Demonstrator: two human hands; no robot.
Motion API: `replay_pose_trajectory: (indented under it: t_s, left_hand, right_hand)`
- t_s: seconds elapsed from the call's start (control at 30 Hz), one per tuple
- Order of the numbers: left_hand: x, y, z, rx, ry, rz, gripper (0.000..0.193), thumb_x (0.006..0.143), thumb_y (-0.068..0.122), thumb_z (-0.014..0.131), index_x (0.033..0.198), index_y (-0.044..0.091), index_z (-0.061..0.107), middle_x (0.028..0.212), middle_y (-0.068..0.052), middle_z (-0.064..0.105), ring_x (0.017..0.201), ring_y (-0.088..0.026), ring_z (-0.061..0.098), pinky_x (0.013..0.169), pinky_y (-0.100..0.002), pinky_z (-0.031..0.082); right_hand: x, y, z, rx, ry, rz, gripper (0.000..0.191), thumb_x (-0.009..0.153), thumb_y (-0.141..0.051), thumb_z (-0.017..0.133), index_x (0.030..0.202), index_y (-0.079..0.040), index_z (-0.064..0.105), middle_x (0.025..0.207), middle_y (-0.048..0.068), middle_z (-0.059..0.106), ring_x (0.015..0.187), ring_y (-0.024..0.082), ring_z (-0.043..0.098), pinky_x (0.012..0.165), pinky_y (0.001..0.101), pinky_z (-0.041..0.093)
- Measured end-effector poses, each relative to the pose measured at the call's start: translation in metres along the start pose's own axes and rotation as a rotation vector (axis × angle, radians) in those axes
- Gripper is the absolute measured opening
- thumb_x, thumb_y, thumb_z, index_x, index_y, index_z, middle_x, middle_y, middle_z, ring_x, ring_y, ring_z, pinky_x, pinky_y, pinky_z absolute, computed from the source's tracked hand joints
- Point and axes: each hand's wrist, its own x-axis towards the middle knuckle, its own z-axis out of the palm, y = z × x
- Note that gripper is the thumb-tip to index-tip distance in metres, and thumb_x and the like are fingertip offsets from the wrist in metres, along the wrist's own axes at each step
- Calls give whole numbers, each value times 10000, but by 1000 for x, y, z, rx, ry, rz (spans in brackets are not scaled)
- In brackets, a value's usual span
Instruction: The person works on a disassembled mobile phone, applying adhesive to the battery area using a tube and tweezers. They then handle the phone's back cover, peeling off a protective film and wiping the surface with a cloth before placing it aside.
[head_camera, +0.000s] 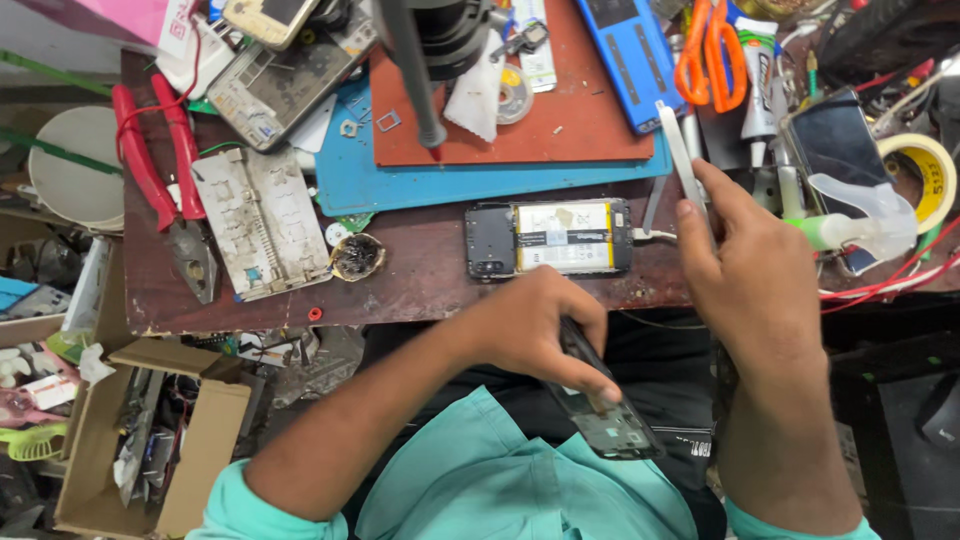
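My left hand (540, 330) grips a dark phone frame (605, 420), tilted over my lap below the bench edge. My right hand (750, 270) holds a slim white tool (682, 160) upright, its tip pointing away from me. An opened phone (550, 238) with its yellow-white battery showing lies on the brown bench just beyond both hands, with a cable plugged into its right end.
Blue mat (480, 180) and red mat (560, 110) lie further back. Red pliers (160, 170), a grey phone chassis (262, 222), a blue phone cover (632, 60), orange scissors (710, 50), a tape roll (930, 180) and a phone (835, 150) crowd the bench. A cardboard box (150, 440) sits lower left.
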Motion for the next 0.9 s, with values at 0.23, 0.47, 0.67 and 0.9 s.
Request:
replay_pose_trajectory:
  t_s: [0.23, 0.47, 0.67, 0.9]
  left_hand:
    - [-7, -34, -5, -57, -15, 101, 402, 727, 454, 876, 724, 85, 717, 629, 4, 670, 566, -87, 631, 531, -260, 476]
    - [-10, -32, -4, 86, -27, 107, 415, 685, 509, 863, 706, 114, 736, 597, 2, 656, 544, -109, 642, 517, -275, 478]
    - [-11, -33, -2, 124, -18, 135, 438, 672, 543, 852, 714, 124, 731, 620, 0, 668, 555, -139, 659, 537, -293, 504]
    - [-10, -37, -1, 162, -29, 155, 430, 678, 531, 856, 713, 122, 731, 622, -9, 665, 560, -159, 660, 541, -301, 502]
  right_hand:
    - [0, -5, 17, -187, 94, -93, 471, 1026, -203, 638, 1492, -132, 627, 1000, 211, 705, 830, 416, 677, 736, 522, 527]
    - [67, 6, 35, -280, 251, -104, 434, 1045, -250, 710, 1465, -179, 632, 1019, 147, 743, 887, 400, 695, 745, 537, 518]
    - [136, 11, 54, -371, 303, -220, 302, 942, -239, 768, 1241, -196, 765, 984, 149, 740, 849, 403, 691, 710, 533, 523]
    - [96, 12, 26, -283, 311, -299, 221, 999, -122, 703, 1214, -121, 755, 1025, 162, 723, 945, 364, 703, 862, 470, 545]
